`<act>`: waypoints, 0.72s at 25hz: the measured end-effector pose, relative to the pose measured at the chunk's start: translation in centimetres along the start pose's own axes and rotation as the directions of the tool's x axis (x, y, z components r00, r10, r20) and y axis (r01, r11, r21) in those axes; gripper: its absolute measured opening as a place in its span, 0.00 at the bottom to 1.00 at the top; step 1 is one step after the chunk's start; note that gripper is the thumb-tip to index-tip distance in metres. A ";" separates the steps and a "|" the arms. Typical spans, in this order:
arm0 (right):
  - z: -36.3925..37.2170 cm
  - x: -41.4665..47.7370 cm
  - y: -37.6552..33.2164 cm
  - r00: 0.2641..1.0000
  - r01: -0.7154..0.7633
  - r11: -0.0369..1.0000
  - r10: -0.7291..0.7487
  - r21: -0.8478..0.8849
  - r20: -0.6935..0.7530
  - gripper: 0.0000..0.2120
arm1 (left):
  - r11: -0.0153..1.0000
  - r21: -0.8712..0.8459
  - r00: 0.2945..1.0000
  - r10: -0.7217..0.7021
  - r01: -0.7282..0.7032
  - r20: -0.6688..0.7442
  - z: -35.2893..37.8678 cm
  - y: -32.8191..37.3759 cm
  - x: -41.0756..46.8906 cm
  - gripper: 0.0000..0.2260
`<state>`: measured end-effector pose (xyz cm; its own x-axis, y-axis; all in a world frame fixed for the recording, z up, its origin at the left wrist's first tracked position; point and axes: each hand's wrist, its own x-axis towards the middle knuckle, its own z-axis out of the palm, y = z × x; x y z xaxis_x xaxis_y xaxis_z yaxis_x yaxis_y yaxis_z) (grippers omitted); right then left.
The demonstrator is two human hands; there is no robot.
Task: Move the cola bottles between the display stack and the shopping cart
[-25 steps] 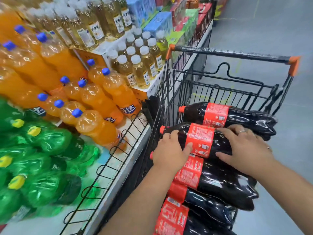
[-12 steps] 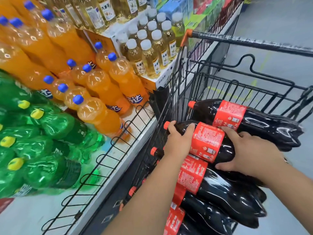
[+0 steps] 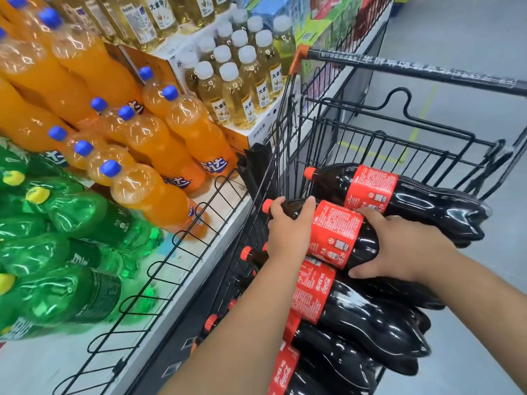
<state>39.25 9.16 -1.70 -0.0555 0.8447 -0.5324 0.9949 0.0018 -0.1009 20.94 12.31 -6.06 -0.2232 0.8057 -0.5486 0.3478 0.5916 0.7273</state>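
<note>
Several large cola bottles with red labels and red caps lie on their sides, piled in the black wire shopping cart (image 3: 288, 132). I hold one cola bottle (image 3: 336, 232) with both hands, a little above the pile. My left hand (image 3: 289, 229) grips its neck end, just behind the red cap. My right hand (image 3: 405, 246) wraps round its dark body behind the label. Another cola bottle (image 3: 399, 192) lies just beyond it at the top of the pile. More cola bottles (image 3: 362, 315) lie underneath.
To the left, a display shelf with a black wire front rail (image 3: 171, 252) holds orange soda bottles (image 3: 159, 155), green soda bottles (image 3: 71, 223) and pale tea bottles (image 3: 236, 92). The cart handle (image 3: 413, 67) crosses the upper right. Grey floor (image 3: 470, 138) lies beyond.
My hands went from resting on top of the bottle to gripping round it, the left on the neck, the right on the body. The bottle has risen slightly off the pile.
</note>
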 end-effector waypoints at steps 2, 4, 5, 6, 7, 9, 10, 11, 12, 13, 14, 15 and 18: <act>-0.3 -0.1 0.2 1.000 0.004 0.998 -0.005 0.063 0.012 0.60 | 0.998 -0.042 0.999 0.049 -0.049 -0.003 0.0 0.1 -0.3 0.36; -0.6 -0.4 0.3 1.000 -0.001 0.993 -0.001 0.118 0.011 0.60 | 0.989 -0.112 0.995 0.098 -0.100 -0.023 0.2 0.3 -0.7 0.34; -0.8 -0.7 0.4 1.000 0.000 0.991 0.000 0.137 0.002 0.61 | 0.982 -0.141 0.992 0.122 -0.126 -0.039 0.2 0.5 -0.9 0.33; -0.9 -0.9 0.4 1.000 0.003 0.988 -0.001 0.154 -0.012 0.61 | 0.975 -0.163 0.988 0.145 -0.152 -0.054 0.3 0.7 -1.1 0.33; -1.1 -1.2 0.4 1.000 0.006 0.985 -0.001 0.172 -0.030 0.61 | 0.968 -0.180 0.984 0.167 -0.177 -0.069 0.4 1.0 -1.5 0.33; -1.4 -1.8 0.4 0.998 0.014 0.976 -0.001 0.216 -0.062 0.61 | 0.950 -0.213 0.973 0.209 -0.226 -0.099 0.3 1.8 -2.3 0.34; -1.6 -2.1 0.5 0.997 0.019 0.969 -0.001 0.245 -0.074 0.61 | 0.941 -0.228 0.966 0.230 -0.251 -0.116 0.2 2.1 -2.6 0.35; -1.8 -2.5 0.4 0.996 0.027 0.959 -0.003 0.283 -0.086 0.61 | 0.932 -0.235 0.959 0.251 -0.277 -0.133 0.1 2.5 -3.0 0.36; -2.0 -3.0 0.4 0.995 0.041 0.943 -0.007 0.330 -0.104 0.61 | 0.922 -0.235 0.949 0.278 -0.307 -0.149 -0.1 3.0 -3.4 0.37; -2.2 -3.4 0.3 0.993 0.057 0.923 -0.012 0.379 -0.121 0.61 | 0.914 -0.232 0.940 0.300 -0.333 -0.164 -0.4 3.6 -3.9 0.37; -2.3 -3.9 0.2 0.990 0.073 0.901 -0.015 0.427 -0.137 0.61 | 0.905 -0.232 0.931 0.321 -0.356 -0.175 -0.7 4.1 -4.3 0.38; -2.5 -4.5 -0.1 0.988 0.086 0.876 -0.014 0.475 -0.153 0.60 | 0.895 -0.237 0.922 0.341 -0.378 -0.184 -1.0 4.6 -4.8 0.38; -2.5 -5.8 -1.1 0.974 0.153 0.790 -0.018 0.594 -0.227 0.57 | 0.854 -0.283 0.895 0.379 -0.436 -0.236 -2.1 5.3 -6.0 0.41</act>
<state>38.71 5.58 3.60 -0.0526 0.9439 -0.3260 0.7273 -0.1875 -0.6602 22.26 10.66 1.97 -0.2825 0.9520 -0.1180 0.1366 0.1617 0.9773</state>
